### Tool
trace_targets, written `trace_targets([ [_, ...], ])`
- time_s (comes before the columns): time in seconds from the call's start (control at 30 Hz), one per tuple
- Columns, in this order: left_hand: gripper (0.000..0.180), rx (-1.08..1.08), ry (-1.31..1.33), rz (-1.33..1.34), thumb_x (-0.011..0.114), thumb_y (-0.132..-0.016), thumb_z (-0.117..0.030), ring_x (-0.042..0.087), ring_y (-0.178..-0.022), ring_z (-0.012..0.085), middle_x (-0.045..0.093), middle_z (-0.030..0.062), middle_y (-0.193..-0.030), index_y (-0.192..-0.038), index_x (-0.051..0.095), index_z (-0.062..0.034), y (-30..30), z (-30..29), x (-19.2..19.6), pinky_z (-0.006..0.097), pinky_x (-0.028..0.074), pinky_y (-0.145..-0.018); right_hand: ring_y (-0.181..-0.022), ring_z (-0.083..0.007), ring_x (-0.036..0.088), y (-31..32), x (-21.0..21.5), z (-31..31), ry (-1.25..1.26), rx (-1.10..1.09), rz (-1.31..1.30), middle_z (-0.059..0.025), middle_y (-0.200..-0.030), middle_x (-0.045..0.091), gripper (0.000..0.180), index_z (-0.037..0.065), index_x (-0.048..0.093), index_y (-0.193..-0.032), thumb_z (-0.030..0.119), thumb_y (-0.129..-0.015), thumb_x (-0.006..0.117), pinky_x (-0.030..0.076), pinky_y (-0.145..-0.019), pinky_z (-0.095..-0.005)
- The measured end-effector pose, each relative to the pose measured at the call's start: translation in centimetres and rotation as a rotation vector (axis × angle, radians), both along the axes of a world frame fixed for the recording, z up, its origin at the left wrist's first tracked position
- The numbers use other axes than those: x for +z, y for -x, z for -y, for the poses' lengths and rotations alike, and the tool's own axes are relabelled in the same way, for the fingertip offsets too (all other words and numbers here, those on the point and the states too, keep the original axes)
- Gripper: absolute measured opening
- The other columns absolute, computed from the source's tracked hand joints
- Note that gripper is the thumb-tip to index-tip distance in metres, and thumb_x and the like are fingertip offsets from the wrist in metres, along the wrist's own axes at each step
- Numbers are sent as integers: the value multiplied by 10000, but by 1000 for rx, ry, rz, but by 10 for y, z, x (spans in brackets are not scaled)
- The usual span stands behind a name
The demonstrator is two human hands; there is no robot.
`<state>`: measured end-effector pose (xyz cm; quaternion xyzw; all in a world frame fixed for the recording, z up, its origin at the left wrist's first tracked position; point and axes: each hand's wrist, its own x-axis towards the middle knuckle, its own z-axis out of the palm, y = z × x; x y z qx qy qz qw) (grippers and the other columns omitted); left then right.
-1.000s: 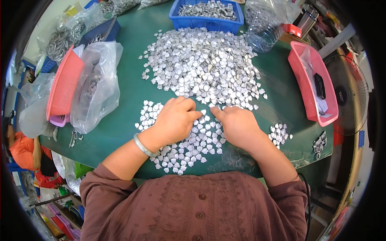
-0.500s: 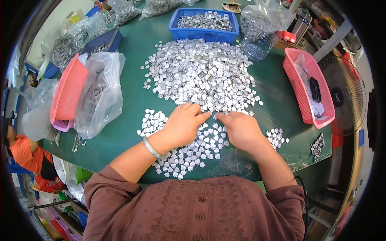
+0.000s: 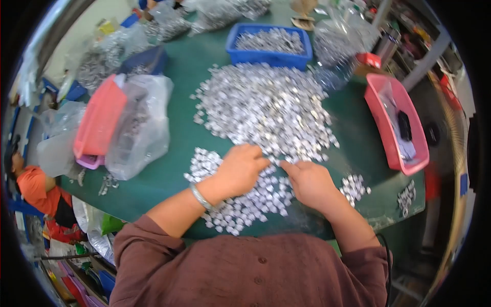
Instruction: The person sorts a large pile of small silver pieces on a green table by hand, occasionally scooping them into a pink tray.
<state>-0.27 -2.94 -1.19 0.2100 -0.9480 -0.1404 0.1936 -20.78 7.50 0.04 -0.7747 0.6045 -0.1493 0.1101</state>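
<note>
Small flat silver metal pieces with lobed edges lie in a large heap (image 3: 266,105) on the green table. My left hand (image 3: 239,169), with a pale bangle at its wrist, is at the heap's near edge. Its fingers are bent together toward the right; anything between the fingertips is hidden. Just to the right, my right hand (image 3: 309,183) has its index finger pointing left among pieces at the same edge, the other fingers curled under. The fingertips of both hands nearly meet. A spread of loose pieces (image 3: 250,207) lies below and between my hands, partly covered by the left one.
Behind the heap stands a blue basin (image 3: 268,60) of metal parts. Pink baskets stand at left (image 3: 99,115) and right (image 3: 376,110); a clear plastic bag (image 3: 156,130) leans by the left one. Right of my right hand is a small pile (image 3: 354,189). A person in orange (image 3: 36,187) is at far left.
The whole view has shifted slightly down and right, and is blurrier. My left hand's fingers are more bent together than before; both hands stay at the heap's near edge.
</note>
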Motion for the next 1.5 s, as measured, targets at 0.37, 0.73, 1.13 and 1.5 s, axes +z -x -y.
trace_targets([
  [0.37,327,-8,25,42,593,-787,-53,531,-870,232,532,38,-888,-1088,702,-116,-3,-8,-8,362,431,-754,-751,-281,630,-5,3,-3,28,60,-73,-89,-784,616,325,79,693,-1077,96,-773,580,510,-642,-397],
  [0.73,260,-3,-11,-24,588,-791,-49,521,-1001,241,552,56,-1030,-1029,689,-79,-11,-18,-15,377,405,-832,-768,-303,589,-11,7,-15,117,26,-47,-92,-807,581,240,80,692,-1029,122,-796,652,493,-662,-406],
  [1.13,404,-28,-80,52,560,-902,-156,447,-1257,296,503,134,-1327,-1284,550,-24,-29,-33,-8,433,349,-1010,-1092,-399,498,-23,-3,-32,166,224,13,-205,-1169,525,549,46,596,-1216,341,-770,726,405,-929,-499],
  [1.5,533,187,-80,-131,535,-967,-328,370,-1340,359,423,195,-1410,-1380,436,-7,-106,-66,3,479,303,-1085,-1397,-487,219,-43,-14,-40,-85,383,-226,-279,-1531,239,978,67,303,-1496,474,-726,748,153,-1133,-613],
])
